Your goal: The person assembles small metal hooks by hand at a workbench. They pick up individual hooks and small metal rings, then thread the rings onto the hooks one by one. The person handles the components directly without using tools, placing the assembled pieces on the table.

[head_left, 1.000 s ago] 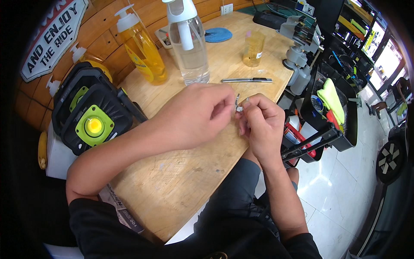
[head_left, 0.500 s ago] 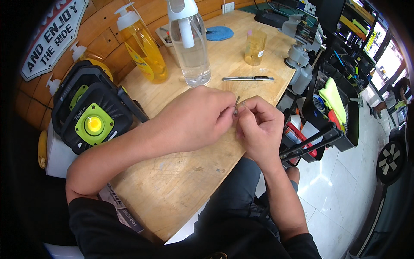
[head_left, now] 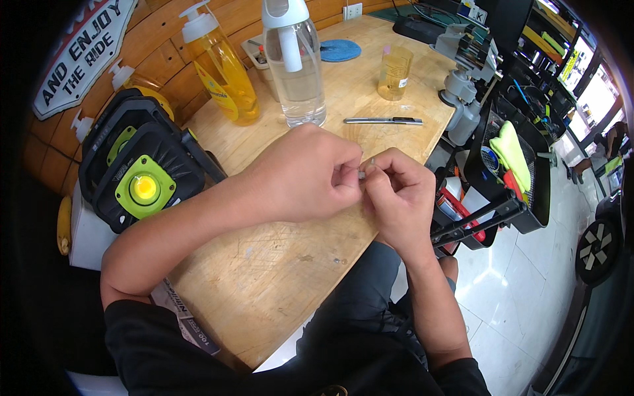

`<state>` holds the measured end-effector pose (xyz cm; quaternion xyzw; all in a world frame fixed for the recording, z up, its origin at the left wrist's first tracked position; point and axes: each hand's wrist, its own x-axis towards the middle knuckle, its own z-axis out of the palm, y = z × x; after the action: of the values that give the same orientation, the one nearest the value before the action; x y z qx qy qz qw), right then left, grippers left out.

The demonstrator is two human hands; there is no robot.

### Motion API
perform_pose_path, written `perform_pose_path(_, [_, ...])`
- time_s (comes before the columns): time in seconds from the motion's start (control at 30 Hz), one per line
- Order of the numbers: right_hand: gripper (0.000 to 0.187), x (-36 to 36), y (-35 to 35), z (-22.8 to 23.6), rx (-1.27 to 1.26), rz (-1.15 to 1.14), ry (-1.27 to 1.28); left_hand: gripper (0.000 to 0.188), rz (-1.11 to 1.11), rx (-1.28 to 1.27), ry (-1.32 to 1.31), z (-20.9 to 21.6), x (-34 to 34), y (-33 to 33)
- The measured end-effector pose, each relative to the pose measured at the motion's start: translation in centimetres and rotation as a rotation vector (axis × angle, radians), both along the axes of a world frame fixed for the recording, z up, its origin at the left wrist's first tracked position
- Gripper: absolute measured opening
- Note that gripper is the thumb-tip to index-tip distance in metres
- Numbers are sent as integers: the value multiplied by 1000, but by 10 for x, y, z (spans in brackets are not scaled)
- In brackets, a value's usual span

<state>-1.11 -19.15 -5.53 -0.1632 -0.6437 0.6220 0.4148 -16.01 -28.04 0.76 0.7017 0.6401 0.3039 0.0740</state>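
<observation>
Over the wooden table (head_left: 290,270), both hands meet fingertip to fingertip. My left hand (head_left: 307,173) has its fingers curled in and the thumb pressed against them; whatever lies in that pinch is mostly hidden. My right hand (head_left: 399,191) is closed in a pinch, thumb against forefinger. A tiny grey piece (head_left: 361,175) shows between the two sets of fingertips, and a small greyish tip sticks up above the right thumb. They are too small to name. Just beyond the hands lies a slim silver and black utility knife (head_left: 383,121).
A clear water bottle (head_left: 302,86) and a yellow pump bottle (head_left: 228,86) stand behind my left hand. A work light (head_left: 145,178) is at the left. Farther back are an amber cup (head_left: 395,78) and a blue round pad (head_left: 340,50). A black tool cart (head_left: 538,191) stands right.
The thin dark tip that stuck up from my left fingers has dropped out of sight. My left hand has turned slightly; the right keeps its pinch. The view has shifted a little.
</observation>
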Motion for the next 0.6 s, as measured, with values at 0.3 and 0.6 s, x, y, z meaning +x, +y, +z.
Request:
perform_pose_path(0.3, [14,2,0,4,-113,34,19,10,30,-108,-215,1,-5,1])
perform_pose_path(0.6, [12,-1,4,-2,-76,-3,45,11,-118,104,70,-11,5,-2])
